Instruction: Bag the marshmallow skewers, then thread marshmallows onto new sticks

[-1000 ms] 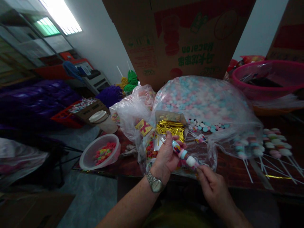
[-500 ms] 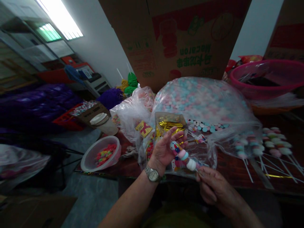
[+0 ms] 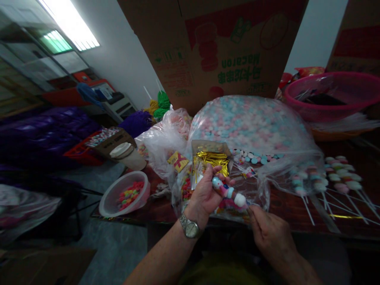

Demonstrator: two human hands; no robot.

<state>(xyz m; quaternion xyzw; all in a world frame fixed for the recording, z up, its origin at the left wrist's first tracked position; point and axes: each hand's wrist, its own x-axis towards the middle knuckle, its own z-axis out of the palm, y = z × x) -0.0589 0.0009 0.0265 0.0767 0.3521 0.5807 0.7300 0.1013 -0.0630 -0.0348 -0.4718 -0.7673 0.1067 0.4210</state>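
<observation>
My left hand (image 3: pixel 204 194), with a wristwatch (image 3: pixel 189 227) on its wrist, curls around a candy skewer (image 3: pixel 228 193) of pastel marshmallows and a decorated pink-and-blue sweet. My right hand (image 3: pixel 270 231) pinches the white end of that skewer near its stick. Just behind them, a packet of gold twist ties (image 3: pixel 212 164) lies on a clear plastic bag of colourful sweets (image 3: pixel 187 190). A large clear bag of pink and blue marshmallows (image 3: pixel 246 122) rises beyond it.
Finished marshmallow skewers (image 3: pixel 341 178) lie on the dark wooden table (image 3: pixel 297 209) at right. A bowl of colourful candies (image 3: pixel 124 196) sits at the table's left end, a pink basin (image 3: pixel 329 99) at back right, and a large printed carton (image 3: pixel 213 51) stands behind.
My left fingers, spread half a second ago, have closed around the skewer, which now lies more level. The view has shifted slightly.
</observation>
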